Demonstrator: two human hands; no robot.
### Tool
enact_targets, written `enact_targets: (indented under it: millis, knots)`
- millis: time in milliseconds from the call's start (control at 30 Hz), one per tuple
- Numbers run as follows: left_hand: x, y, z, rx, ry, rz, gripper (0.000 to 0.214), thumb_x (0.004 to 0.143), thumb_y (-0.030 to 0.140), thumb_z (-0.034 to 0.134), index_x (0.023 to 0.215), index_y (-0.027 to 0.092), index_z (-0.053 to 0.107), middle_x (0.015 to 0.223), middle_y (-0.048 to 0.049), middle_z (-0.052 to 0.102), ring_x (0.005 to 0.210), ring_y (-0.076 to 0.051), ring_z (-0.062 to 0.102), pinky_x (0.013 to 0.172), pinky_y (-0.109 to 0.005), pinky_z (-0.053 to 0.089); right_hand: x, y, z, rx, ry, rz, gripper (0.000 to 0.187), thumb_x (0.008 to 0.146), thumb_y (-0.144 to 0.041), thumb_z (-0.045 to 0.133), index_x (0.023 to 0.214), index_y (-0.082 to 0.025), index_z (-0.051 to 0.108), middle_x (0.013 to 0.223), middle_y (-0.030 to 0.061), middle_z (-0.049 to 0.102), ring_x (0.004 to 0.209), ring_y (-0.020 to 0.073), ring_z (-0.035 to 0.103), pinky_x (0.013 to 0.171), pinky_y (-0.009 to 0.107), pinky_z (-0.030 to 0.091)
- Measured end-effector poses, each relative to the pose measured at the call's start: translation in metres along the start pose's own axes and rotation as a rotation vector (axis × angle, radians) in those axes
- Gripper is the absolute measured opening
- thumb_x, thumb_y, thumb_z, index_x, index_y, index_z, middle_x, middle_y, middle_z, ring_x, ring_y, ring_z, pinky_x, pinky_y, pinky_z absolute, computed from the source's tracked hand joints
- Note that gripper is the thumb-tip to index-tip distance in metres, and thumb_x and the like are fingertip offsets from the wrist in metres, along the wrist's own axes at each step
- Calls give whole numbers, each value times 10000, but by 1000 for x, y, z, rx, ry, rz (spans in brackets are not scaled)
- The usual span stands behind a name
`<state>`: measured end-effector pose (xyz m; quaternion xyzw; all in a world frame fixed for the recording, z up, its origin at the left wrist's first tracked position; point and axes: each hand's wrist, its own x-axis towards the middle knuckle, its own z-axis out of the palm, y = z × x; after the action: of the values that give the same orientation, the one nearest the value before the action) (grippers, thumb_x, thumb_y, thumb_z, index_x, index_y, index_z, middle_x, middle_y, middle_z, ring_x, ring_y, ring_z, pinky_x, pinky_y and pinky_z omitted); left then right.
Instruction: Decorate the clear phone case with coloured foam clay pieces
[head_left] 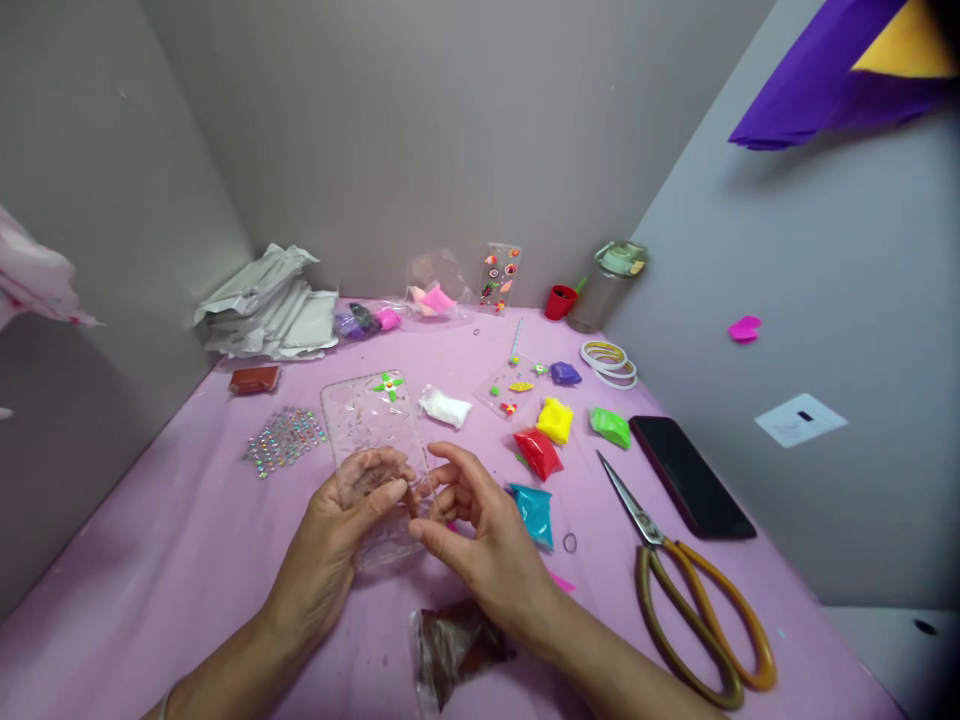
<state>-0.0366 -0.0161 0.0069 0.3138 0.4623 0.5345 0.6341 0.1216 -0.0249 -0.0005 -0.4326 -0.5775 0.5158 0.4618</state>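
Note:
A clear plastic phone case [371, 420] lies on the pink table [187, 560], with a green and white clay flower [388, 384] stuck near its far end. My left hand [341, 535] rests on the case's near end, fingers curled under and over it. My right hand [472, 530] pinches a small thin piece of brown clay [410, 497] between thumb and fingers, right at the case's near right edge. The two hands nearly touch. A bag of brown clay [454, 650] lies under my right wrist.
Bags of clay lie to the right: blue [534, 513], red [538, 453], yellow [556, 420], green [610, 427], white [445, 407]. Scissors [690, 590] and a black phone [690, 475] sit at the right. A rhinestone sheet [285, 438] is at left, white packets [266, 305] behind.

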Motion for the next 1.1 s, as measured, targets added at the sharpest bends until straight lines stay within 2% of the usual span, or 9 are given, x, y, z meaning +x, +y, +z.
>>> enact_targets:
  millis: [267,333,433,500,567,767,1000,1100]
  knots:
    - [0,-1,0,-25,-6,5,202,762,294,843,915,211,741,910,20,699,797,-125,666,730,-187,551,-1,-1,1,-110,7,-49,617,813,-106,717,1372,-251,498,977,12,634,752,130,608,729,280,550]
    - [-1,0,0,-30,6,13,199,764,287,841,916,211,737,905,24,693,777,-118,661,714,-182,549,-2,0,0,-230,48,-149,593,827,-137,732,1362,-239,497,1018,33,640,795,152,625,758,312,561]
    - [-2,0,2,-56,36,28,210,767,288,840,931,216,729,887,34,687,753,-112,663,686,-177,547,-5,-1,0,-516,201,-423,443,867,-200,728,1268,-211,541,1113,92,632,977,225,627,857,402,549]
    - [-3,-1,5,-92,58,45,222,789,314,826,969,227,729,929,32,700,802,-116,679,723,-180,554,-6,-3,0,-677,278,-574,315,899,-226,701,1187,-205,576,1121,110,631,1033,253,609,872,428,535]
    - [-5,-4,8,-128,76,49,238,823,350,797,1025,247,725,999,23,718,881,-127,693,792,-192,557,-6,-6,1,-769,303,-640,240,911,-242,691,1131,-203,603,1091,107,642,1001,250,608,843,419,531]
    - [-13,-12,13,-115,58,27,243,869,377,745,1087,276,704,1093,5,720,1007,-166,683,843,-222,558,-4,-7,2,-828,355,-642,144,906,-217,691,1032,-179,632,1048,104,657,953,244,604,819,402,499]
    - [-13,-24,7,33,55,148,230,899,366,710,1118,297,697,1170,4,673,1138,-179,619,963,-246,510,-4,-8,2,-821,349,-642,71,919,-164,654,986,-186,646,1006,87,675,923,231,613,812,391,466]
    - [-12,-27,5,84,62,168,247,892,368,714,1127,295,700,1176,-3,681,1137,-188,623,962,-254,513,-3,-9,2,-814,367,-646,64,912,-133,649,957,-180,651,969,79,680,892,221,613,788,380,461]
